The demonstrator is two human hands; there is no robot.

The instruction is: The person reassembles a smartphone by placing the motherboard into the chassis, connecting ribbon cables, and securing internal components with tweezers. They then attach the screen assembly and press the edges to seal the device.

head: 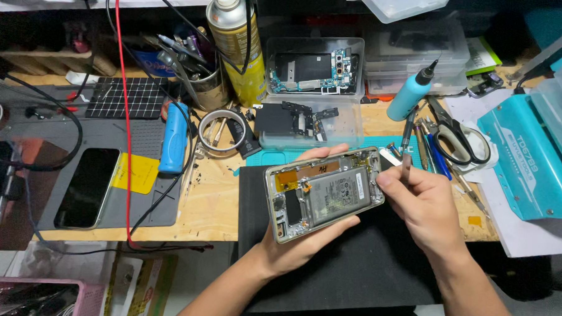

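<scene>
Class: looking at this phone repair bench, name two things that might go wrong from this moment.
1. The right hand holds a thin tool at the opened phone, close to its battery; a slip might puncture it.
2. The left hand cradles the phone above the black mat; it might slip and drop.

The opened phone (pixel 322 194) shows a shiny metal frame. Beneath it lies a matt black mat (pixel 352 266). Left of the phone, bare wooden bench (pixel 211 205); behind it, clear plastic boxes (pixel 312 90).
</scene>
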